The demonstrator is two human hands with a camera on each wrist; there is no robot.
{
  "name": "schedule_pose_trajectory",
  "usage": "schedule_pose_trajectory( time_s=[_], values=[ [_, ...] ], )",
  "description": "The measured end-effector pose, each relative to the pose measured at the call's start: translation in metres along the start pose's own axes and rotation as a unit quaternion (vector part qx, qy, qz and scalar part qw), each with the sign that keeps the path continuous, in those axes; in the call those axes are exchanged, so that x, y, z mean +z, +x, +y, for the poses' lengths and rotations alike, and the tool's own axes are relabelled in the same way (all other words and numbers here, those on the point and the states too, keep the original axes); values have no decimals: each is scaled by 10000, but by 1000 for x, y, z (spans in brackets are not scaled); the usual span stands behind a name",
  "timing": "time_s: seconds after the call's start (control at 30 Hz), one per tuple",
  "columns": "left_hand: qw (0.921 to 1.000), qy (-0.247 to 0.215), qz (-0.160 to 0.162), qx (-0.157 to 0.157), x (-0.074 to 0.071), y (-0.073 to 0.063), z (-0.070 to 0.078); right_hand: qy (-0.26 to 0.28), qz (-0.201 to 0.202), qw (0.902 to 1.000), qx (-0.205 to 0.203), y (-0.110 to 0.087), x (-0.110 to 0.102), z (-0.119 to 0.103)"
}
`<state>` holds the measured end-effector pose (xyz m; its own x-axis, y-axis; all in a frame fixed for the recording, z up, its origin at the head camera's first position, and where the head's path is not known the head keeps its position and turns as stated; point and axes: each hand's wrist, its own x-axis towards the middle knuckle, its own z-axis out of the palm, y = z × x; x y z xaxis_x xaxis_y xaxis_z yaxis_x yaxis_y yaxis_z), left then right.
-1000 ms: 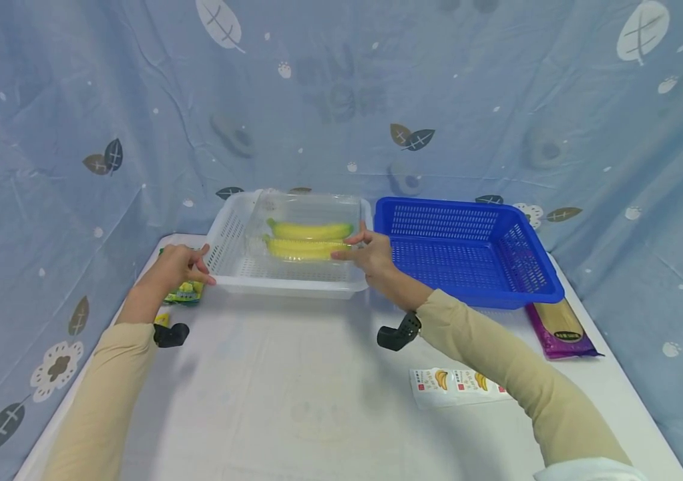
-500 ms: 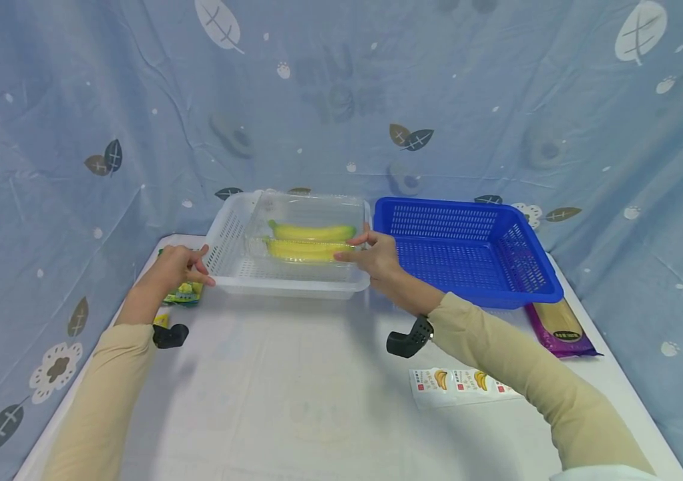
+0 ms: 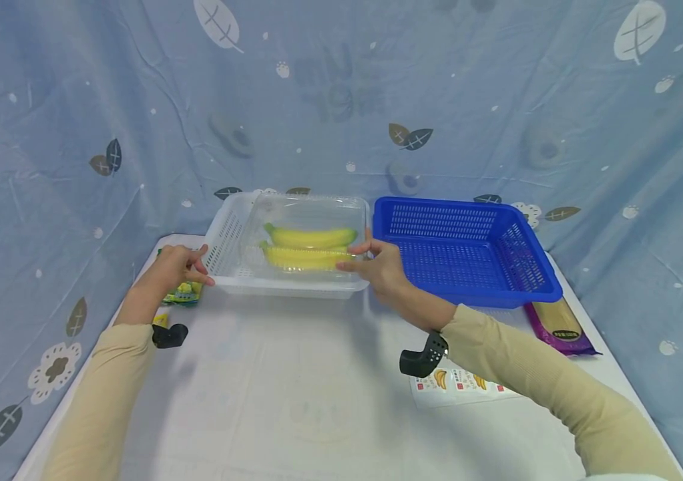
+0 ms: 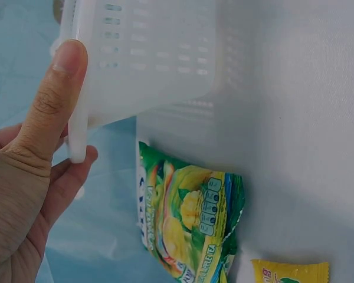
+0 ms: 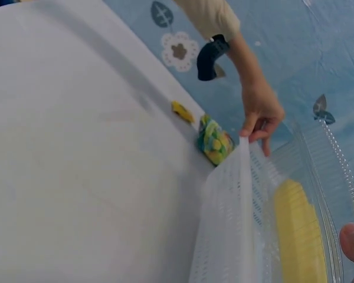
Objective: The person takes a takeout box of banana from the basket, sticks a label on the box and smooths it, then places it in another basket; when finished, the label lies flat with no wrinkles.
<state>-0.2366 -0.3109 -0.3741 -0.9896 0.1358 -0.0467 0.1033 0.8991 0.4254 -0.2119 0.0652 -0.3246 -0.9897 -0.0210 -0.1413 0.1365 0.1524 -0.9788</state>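
Right sleeve [image 3: 539, 381] swung out, clear box [image 3: 311, 212] slid nearer the person. Right hand [image 3: 380, 268] leans in, fingers pinched narrow on the box's edge; left hand [image 3: 174, 268] grips the white basket [image 3: 284, 288]. I'm seeing bananas [image 3: 312, 238] boxed, inside that basket.

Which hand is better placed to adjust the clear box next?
Probably the right hand: it pinches the clear box at its edge, while the left hand grips the white basket by its rim.
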Motion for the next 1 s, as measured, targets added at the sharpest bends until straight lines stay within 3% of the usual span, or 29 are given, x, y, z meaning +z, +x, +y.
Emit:
schedule_pose_trajectory(
  time_s=[0.43, 1.0],
  values=[
    [9998, 90, 92, 164, 3, 3, -4, 575, -251, 9980, -112, -27, -6, 7],
    [9996, 67, 86, 268, 2, 5, -9, 804, -345, 9961, -64, -77, -9, 24]
  ],
)
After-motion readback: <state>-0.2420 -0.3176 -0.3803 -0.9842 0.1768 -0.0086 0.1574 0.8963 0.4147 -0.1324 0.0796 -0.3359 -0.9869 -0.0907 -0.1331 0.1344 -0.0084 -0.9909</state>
